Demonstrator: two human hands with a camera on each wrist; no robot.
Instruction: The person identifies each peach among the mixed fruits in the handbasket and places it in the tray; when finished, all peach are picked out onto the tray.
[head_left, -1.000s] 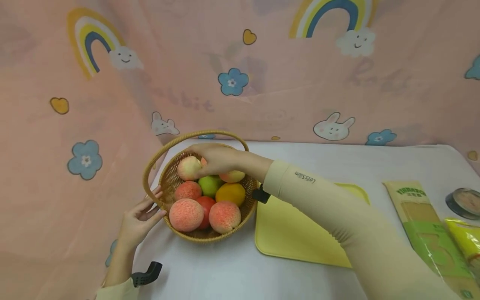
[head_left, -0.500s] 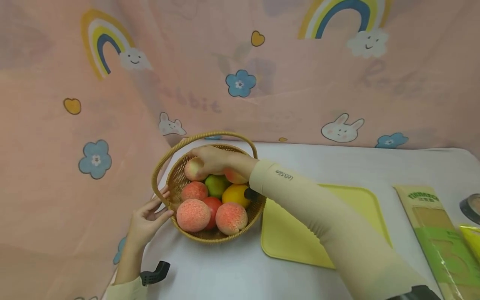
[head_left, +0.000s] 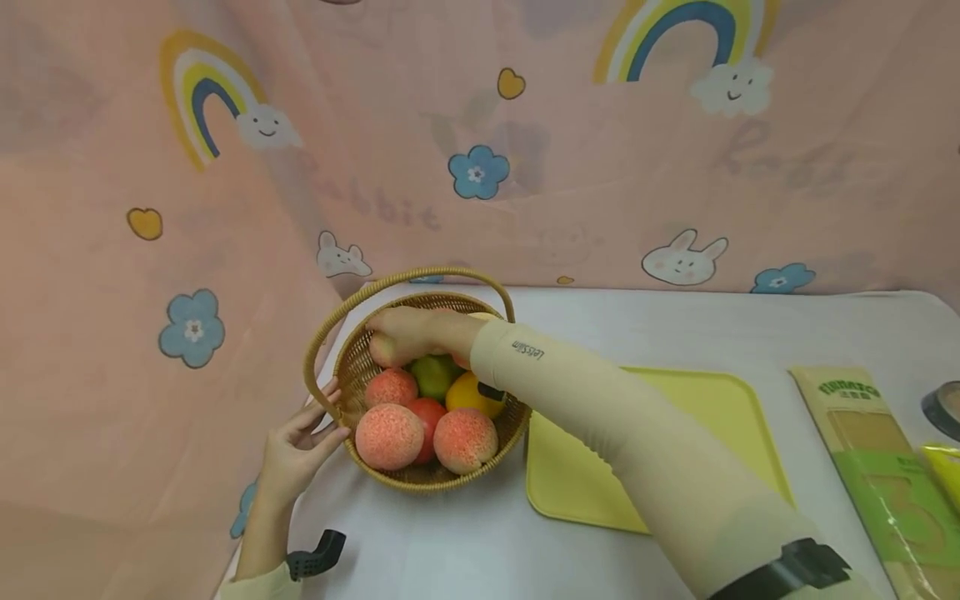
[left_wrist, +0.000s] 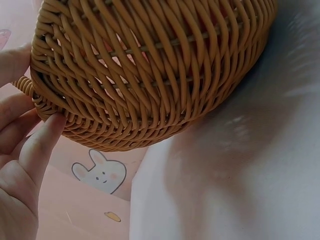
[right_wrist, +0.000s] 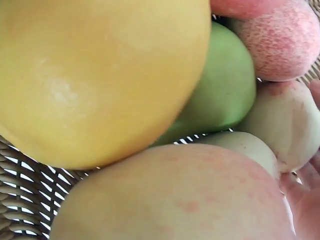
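Observation:
A woven basket (head_left: 351, 379) with an arched handle (head_left: 318, 337) holds several round fruits. Thumb and fingers of my left hand (head_left: 291, 458) pinch its left rim where the handle starts; the left wrist view shows the thumb against the weave (left_wrist: 150, 65). Inside the basket at the back left, my right hand (head_left: 408, 332) grips a pale pinkish peach (head_left: 382, 350), partly covered by the fingers. Around it are a green fruit (head_left: 435, 377), a yellow mango-like fruit (head_left: 467, 396), a red tomato-like fruit (head_left: 427, 425) and several more peaches (head_left: 390, 437). My right forearm hides part of the basket's right side.
A yellow tray (head_left: 570, 479) lies right of the basket, partly under my right sleeve (head_left: 615, 417). Farther right are a green and tan packet (head_left: 873, 467), a round dark-rimmed container (head_left: 947, 408) and a yellow packet (head_left: 947, 471). A pink patterned curtain (head_left: 570, 192) hangs behind the table.
My right hand with the peach has moved slightly left and lower in the basket. My left hand keeps its hold on the rim. The head view has shifted a little.

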